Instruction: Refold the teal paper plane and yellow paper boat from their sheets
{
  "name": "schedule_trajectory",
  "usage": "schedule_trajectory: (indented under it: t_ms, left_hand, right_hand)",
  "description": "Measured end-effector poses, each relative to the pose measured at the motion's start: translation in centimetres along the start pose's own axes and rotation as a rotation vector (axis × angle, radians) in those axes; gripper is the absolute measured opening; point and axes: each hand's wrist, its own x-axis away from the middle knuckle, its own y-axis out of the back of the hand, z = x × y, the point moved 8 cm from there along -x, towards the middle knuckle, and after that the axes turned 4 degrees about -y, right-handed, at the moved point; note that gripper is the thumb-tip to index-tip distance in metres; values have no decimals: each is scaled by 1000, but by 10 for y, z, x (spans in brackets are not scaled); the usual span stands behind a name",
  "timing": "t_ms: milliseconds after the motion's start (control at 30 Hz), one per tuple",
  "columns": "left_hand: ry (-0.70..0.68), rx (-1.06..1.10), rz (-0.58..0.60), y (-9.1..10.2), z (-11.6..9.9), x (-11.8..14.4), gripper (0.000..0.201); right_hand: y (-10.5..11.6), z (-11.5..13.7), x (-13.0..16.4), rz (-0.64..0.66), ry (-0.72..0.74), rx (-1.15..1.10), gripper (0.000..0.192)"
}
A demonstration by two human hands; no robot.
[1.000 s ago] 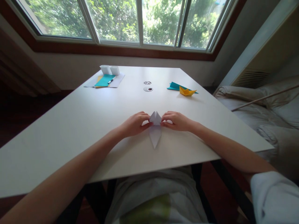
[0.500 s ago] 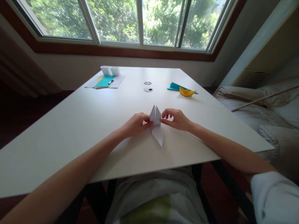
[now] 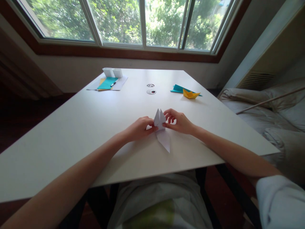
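Observation:
A folded piece of white paper (image 3: 163, 140) stands over the near middle of the table, with two points at its top and one long point toward me. My left hand (image 3: 142, 128) pinches its left edge, thumb in front and fingers behind. At the right edge, my right hand (image 3: 179, 123) has its thumb on the front of the paper. The right index finger is bent near the right upper point, and the other fingers are curled.
On the white table (image 3: 71, 136), a yellow paper boat (image 3: 190, 94) sits by a teal folded paper (image 3: 179, 88). Back left are teal sheets (image 3: 106, 83), a pen (image 3: 114, 82) and white paper boxes (image 3: 117, 73). Two round inserts (image 3: 151, 92) mark the tabletop.
The folded paper has shifted slightly right and toward me, its lower point swinging right. My left hand moved a little right with it. My right index finger has risen slightly beside the upper point.

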Motion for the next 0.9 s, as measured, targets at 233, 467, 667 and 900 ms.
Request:
schedule_trajectory:
  t_ms: [233,467,667,900]
  left_hand:
    - [-15,43,15,4,-5,3,18]
    - [106,247,-62,2,1,1,34]
    - [248,491,-223,4,16,0,34]
    - [326,576,-337,9,22,3,30]
  right_hand:
    - [-4,-8,-1,46,-75,-46,14]
    - [-7,-20,-4,31,-224,-464,21]
    - [-14,-21,-6,101,-253,-722,26]
    - [-16,-25,-5,82,-320,-804,33]
